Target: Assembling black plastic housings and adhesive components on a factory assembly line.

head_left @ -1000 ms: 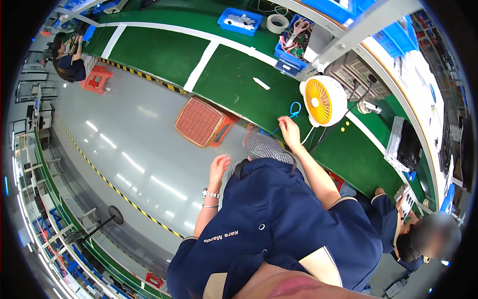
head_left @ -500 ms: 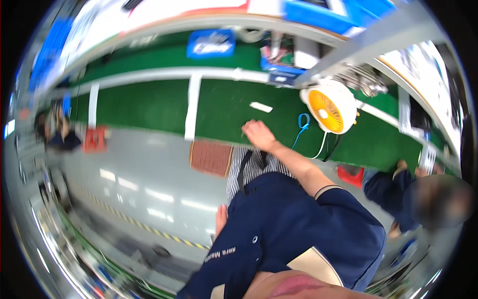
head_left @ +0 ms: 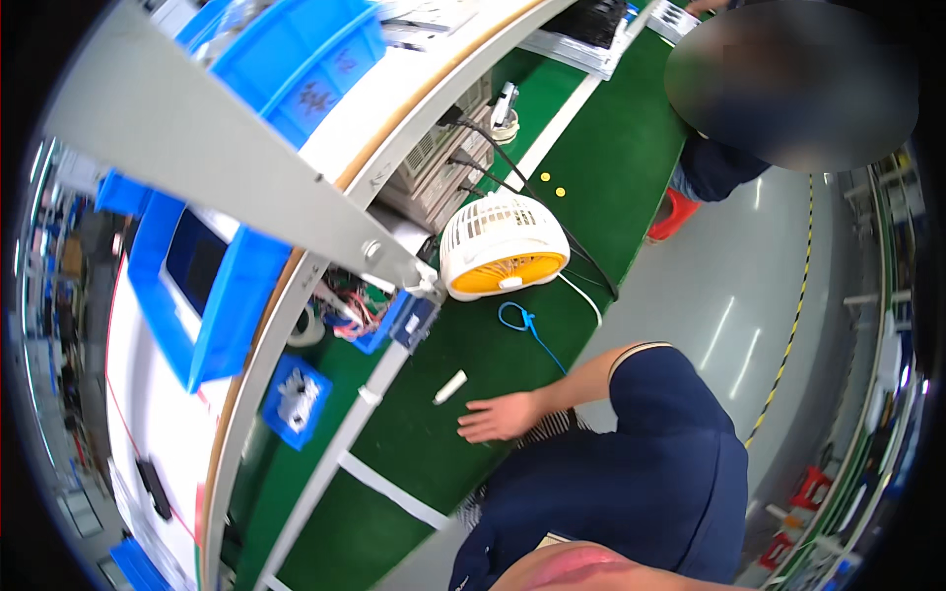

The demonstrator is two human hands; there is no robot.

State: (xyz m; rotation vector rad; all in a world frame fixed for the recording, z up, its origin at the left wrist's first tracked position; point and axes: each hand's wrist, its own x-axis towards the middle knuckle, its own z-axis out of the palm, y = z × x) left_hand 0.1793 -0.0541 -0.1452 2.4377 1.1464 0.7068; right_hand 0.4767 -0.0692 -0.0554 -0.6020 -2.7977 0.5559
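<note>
My right hand point(head_left: 498, 418) is over the green bench mat point(head_left: 611, 227) at its near edge, fingers stretched out and holding nothing. Just beyond the fingertips lies a small white stick-shaped piece point(head_left: 450, 387), apart from the hand. Farther off, a blue cable tie or cord point(head_left: 517, 320) forms a loop on the mat, its tail running toward my forearm. A white desk fan point(head_left: 505, 236) with a yellow-orange front stands beyond it. My left hand is out of view.
A grey metal post point(head_left: 227, 118) slants across the left, beside a shelf with blue bins point(head_left: 305, 89). Under the shelf sits a small blue tray point(head_left: 297, 402) of parts. Two yellow discs point(head_left: 553, 184) lie past the fan. A co-worker point(head_left: 729, 167) is at the far right.
My view has swung to the right, so the fan and co-worker appear nearer the middle and top. My right hand stays near the bench edge, its fingers now more stretched out.
</note>
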